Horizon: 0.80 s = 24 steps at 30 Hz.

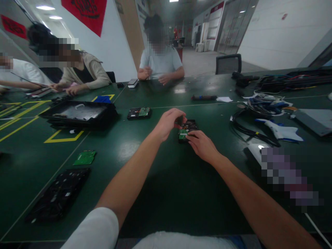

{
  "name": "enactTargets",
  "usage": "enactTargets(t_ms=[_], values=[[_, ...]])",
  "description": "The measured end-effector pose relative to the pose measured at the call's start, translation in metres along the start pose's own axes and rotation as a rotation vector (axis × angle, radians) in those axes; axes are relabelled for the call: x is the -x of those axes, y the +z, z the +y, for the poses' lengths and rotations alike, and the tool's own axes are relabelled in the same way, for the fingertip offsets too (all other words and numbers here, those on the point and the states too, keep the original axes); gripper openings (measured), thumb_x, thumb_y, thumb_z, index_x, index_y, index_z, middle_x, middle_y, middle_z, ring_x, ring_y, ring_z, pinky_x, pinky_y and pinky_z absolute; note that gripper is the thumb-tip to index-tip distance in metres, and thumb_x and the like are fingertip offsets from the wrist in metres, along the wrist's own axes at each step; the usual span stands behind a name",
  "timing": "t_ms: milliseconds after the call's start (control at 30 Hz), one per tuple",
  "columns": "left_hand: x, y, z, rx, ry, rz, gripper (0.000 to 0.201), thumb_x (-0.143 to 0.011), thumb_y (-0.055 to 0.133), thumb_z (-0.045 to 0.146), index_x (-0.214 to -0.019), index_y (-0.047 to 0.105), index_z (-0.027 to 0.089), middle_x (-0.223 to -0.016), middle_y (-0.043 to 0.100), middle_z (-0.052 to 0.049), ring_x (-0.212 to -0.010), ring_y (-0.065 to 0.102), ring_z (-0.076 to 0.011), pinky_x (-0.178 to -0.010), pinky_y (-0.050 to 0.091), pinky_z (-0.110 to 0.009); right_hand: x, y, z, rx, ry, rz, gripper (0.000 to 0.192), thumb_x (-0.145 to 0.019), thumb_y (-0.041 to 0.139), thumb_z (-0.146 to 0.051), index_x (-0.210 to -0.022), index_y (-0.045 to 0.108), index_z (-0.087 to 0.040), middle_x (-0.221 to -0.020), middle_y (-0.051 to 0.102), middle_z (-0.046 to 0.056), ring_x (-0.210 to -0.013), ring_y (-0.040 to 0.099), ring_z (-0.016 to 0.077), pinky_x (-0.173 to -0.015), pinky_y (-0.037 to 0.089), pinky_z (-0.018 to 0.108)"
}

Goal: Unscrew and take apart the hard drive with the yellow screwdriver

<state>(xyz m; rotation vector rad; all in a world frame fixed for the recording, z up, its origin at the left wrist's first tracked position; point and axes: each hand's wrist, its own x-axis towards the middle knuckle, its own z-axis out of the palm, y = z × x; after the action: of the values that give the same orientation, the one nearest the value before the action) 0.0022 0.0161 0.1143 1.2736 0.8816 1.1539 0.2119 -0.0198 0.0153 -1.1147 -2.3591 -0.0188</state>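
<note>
A black hard drive (191, 125) with a green circuit board (183, 134) on its face lies on the table in front of me. Over its far left side arches my left hand (169, 123), fingers curled together; a dark patch shows between thumb and fingers, and I cannot tell if it is an object. At the near right edge, the fingertips of my right hand (201, 144) are closed on the drive beside the board. A second hard drive (139, 113) lies to the left, apart from both hands.
A loose green board (85, 157) and a black drive tray (59, 195) lie at left, behind them a black bin (77, 112). Cables (267, 103), a glove (281, 129) and a grey metal box (315, 121) are at right. A person (160, 60) sits across; others sit at left.
</note>
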Motion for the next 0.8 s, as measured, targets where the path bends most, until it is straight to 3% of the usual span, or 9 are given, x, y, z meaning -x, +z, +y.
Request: enactTargets(t_ms=[233,800], values=[[-0.0005,-0.0011,-0.0020,0.011,-0.001,-0.001,0.022,-0.088,0.068,0.039,-0.091,0.071,0.017,-0.088,0.072,-0.007,-0.083,0.068,-0.0184,-0.062,0.049,-0.026,-0.0011,-0.0012,-0.0008,0.001,-0.031,-0.003,0.033,-0.107,0.056,-0.016,-0.129,0.080,-0.018,-0.127,0.077,0.016,-0.118,0.068,0.0337,-0.101,0.062,0.055],[-0.0004,-0.0018,-0.0011,0.005,0.021,0.006,0.021,-0.087,0.067,0.037,-0.088,0.074,0.017,-0.090,0.071,-0.007,-0.085,0.066,-0.0188,-0.061,0.051,-0.025,-0.0012,-0.0008,-0.0012,-0.012,-0.014,-0.011,0.033,-0.106,0.057,-0.016,-0.130,0.080,-0.015,-0.130,0.077,0.017,-0.119,0.067,0.0339,-0.104,0.061,0.055]])
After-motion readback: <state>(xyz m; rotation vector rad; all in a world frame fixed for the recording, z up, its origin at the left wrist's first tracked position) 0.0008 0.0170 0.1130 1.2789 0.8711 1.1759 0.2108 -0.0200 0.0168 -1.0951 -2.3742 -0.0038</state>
